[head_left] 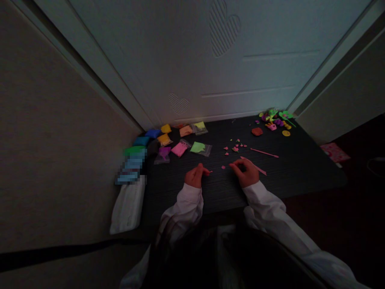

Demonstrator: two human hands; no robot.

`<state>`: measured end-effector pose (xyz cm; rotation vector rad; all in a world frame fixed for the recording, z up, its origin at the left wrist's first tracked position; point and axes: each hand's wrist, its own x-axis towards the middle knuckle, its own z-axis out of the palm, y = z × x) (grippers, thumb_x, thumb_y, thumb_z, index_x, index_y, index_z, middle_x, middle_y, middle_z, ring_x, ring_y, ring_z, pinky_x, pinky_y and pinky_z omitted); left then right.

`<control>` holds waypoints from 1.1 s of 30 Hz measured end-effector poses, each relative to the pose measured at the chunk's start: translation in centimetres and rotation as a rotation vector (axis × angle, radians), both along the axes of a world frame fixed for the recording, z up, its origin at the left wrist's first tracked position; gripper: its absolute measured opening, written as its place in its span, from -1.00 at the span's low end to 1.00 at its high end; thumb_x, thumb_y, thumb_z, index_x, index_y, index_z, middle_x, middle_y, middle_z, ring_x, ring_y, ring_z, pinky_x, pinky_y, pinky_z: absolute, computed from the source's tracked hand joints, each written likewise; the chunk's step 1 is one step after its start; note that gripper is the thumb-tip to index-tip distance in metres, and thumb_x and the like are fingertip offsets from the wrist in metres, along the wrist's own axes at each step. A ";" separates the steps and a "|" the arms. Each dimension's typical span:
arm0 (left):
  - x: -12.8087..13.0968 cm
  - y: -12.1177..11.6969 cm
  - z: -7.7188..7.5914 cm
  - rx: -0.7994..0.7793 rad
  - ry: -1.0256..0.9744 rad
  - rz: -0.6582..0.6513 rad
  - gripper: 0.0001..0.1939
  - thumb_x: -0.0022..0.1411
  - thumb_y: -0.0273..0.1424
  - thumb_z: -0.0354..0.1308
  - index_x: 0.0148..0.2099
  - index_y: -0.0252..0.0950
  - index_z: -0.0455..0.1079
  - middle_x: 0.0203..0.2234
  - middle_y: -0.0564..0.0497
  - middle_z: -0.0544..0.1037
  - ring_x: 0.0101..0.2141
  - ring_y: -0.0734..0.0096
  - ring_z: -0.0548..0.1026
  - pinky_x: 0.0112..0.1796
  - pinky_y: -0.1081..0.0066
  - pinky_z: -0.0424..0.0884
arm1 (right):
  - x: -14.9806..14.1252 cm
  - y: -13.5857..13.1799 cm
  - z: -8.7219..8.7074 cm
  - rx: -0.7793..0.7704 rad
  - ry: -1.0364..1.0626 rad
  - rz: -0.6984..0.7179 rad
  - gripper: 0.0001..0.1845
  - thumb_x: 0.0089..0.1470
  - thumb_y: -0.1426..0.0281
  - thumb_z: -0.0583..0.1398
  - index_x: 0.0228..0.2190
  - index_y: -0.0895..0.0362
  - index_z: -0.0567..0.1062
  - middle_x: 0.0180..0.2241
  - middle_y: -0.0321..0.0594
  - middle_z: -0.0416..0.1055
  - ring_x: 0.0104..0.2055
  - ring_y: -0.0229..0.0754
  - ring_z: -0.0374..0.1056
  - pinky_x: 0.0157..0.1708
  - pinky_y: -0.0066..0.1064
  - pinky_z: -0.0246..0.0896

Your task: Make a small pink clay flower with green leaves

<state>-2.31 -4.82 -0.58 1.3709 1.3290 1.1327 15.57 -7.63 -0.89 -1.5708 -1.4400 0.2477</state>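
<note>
Head view: left hand (194, 176) pinches a pink bit (211, 171); at its three o'clock, I can't tell whether the right hand (247, 173) grips.

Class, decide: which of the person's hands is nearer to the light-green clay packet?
Left. The left hand is on the near side of the light-green clay packet; the right hand is also on its near side, but well off to the right.

no legible text, no readable labels, numbers or signs, blue patch (131, 166) pixelated
</note>
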 end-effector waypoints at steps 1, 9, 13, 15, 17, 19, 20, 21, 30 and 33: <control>0.0 0.0 0.0 0.000 0.004 0.002 -0.54 0.08 -0.14 -0.16 -0.60 -0.34 0.36 -0.69 0.03 0.42 -0.58 0.51 0.36 -0.47 0.48 0.27 | 0.0 0.1 0.0 0.003 0.002 0.006 -0.82 -0.15 0.26 0.15 -0.52 0.13 0.38 -0.55 -0.30 0.35 -0.51 -0.30 0.23 -0.48 -0.44 0.16; 0.1 -0.1 0.1 -0.014 -0.022 0.006 -0.55 0.08 -0.16 -0.15 -0.60 -0.34 0.36 -0.70 0.03 0.41 -0.59 0.52 0.36 -0.48 0.49 0.27 | 0.2 0.3 0.0 0.079 -0.041 0.108 -0.88 -0.08 0.35 0.11 -0.45 0.11 0.41 -0.45 -0.27 0.39 -0.39 -0.28 0.27 -0.37 -0.42 0.17; 0.1 -0.1 0.1 -0.017 -0.017 0.010 -0.55 0.08 -0.16 -0.15 -0.60 -0.34 0.36 -0.70 0.03 0.42 -0.59 0.52 0.36 -0.48 0.49 0.26 | 0.0 0.1 0.3 0.034 -0.031 0.073 -0.86 -0.12 0.29 0.14 -0.52 0.12 0.39 -0.54 -0.30 0.35 -0.49 -0.31 0.23 -0.46 -0.44 0.14; 0.1 0.0 0.1 -0.016 -0.014 0.011 -0.55 0.08 -0.15 -0.15 -0.60 -0.34 0.36 -0.70 0.03 0.42 -0.59 0.52 0.36 -0.48 0.49 0.26 | 0.0 0.0 0.3 0.027 -0.042 0.079 -0.84 -0.11 0.28 0.13 -0.53 0.13 0.39 -0.54 -0.29 0.34 -0.48 -0.31 0.23 -0.46 -0.45 0.14; 0.0 0.0 0.0 -0.008 -0.008 0.010 -0.55 0.08 -0.15 -0.15 -0.59 -0.34 0.36 -0.69 0.03 0.42 -0.59 0.52 0.36 -0.48 0.49 0.26 | -0.1 -0.1 0.1 0.016 -0.094 0.148 -0.83 -0.08 0.28 0.11 -0.49 0.13 0.40 -0.51 -0.27 0.36 -0.45 -0.31 0.24 -0.43 -0.46 0.13; 0.0 0.0 -0.1 0.002 0.007 0.005 -0.55 0.08 -0.15 -0.16 -0.59 -0.34 0.36 -0.69 0.03 0.42 -0.58 0.51 0.37 -0.46 0.48 0.26 | -0.2 -0.1 -0.2 -0.002 -0.212 0.250 -0.80 -0.06 0.27 0.09 -0.44 0.13 0.42 -0.48 -0.25 0.37 -0.42 -0.30 0.24 -0.39 -0.45 0.10; 0.0 0.0 -0.2 0.003 0.014 0.004 -0.55 0.09 -0.16 -0.16 -0.60 -0.34 0.36 -0.69 0.03 0.42 -0.58 0.51 0.37 -0.46 0.48 0.27 | -0.2 -0.1 -0.3 -0.018 -0.292 0.304 -0.79 -0.05 0.26 0.08 -0.41 0.12 0.43 -0.48 -0.24 0.37 -0.41 -0.29 0.23 -0.39 -0.43 0.07; -0.1 0.1 -0.2 0.002 0.021 0.005 -0.55 0.09 -0.16 -0.16 -0.60 -0.33 0.36 -0.69 0.03 0.42 -0.58 0.51 0.37 -0.46 0.48 0.27 | -0.3 -0.1 -0.5 -0.039 -0.374 0.354 -0.78 -0.05 0.26 0.08 -0.40 0.10 0.44 -0.47 -0.24 0.37 -0.40 -0.28 0.23 -0.38 -0.42 0.04; -0.1 0.2 -0.2 -0.006 0.022 0.009 -0.56 0.07 -0.16 -0.14 -0.60 -0.34 0.37 -0.70 0.03 0.42 -0.58 0.50 0.37 -0.47 0.48 0.26 | -0.8 0.0 -0.6 -0.171 -0.624 0.437 -0.73 -0.01 0.21 0.03 -0.30 0.01 0.42 -0.40 -0.23 0.41 -0.36 -0.26 0.25 -0.32 -0.35 -0.16; -0.1 0.2 -0.1 -0.004 0.034 0.012 -0.56 0.07 -0.16 -0.14 -0.60 -0.34 0.36 -0.69 0.03 0.42 -0.58 0.51 0.37 -0.47 0.48 0.26 | -0.6 -0.2 -0.6 -0.173 -0.620 0.432 -0.71 -0.02 0.20 0.04 -0.27 0.02 0.41 -0.40 -0.23 0.41 -0.36 -0.26 0.25 -0.32 -0.36 -0.16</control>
